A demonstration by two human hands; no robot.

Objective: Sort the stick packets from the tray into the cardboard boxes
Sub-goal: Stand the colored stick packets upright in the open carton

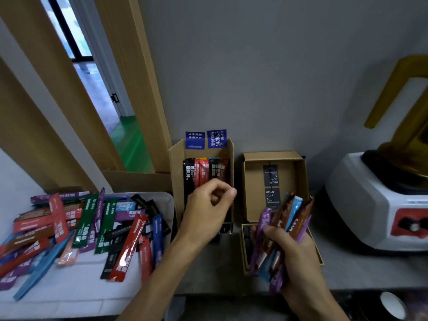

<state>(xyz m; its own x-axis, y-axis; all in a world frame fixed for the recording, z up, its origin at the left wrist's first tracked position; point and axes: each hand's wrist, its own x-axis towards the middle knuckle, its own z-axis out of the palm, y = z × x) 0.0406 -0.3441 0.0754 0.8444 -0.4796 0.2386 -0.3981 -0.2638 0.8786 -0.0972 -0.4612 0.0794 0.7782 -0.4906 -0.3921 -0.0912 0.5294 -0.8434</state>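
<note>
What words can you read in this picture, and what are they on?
"HELLO JILIN X": black card inside the flat box.
"COFFEE": blue flap on the tall box, beside Chinese characters.
Too blurred to read: stick packets in the tray, bundle in the right hand.

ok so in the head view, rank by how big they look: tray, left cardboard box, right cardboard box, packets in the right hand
1. tray, clearly largest
2. left cardboard box and right cardboard box: about alike, not ranked
3. bundle of packets in the right hand, smallest despite being nearest the camera
</note>
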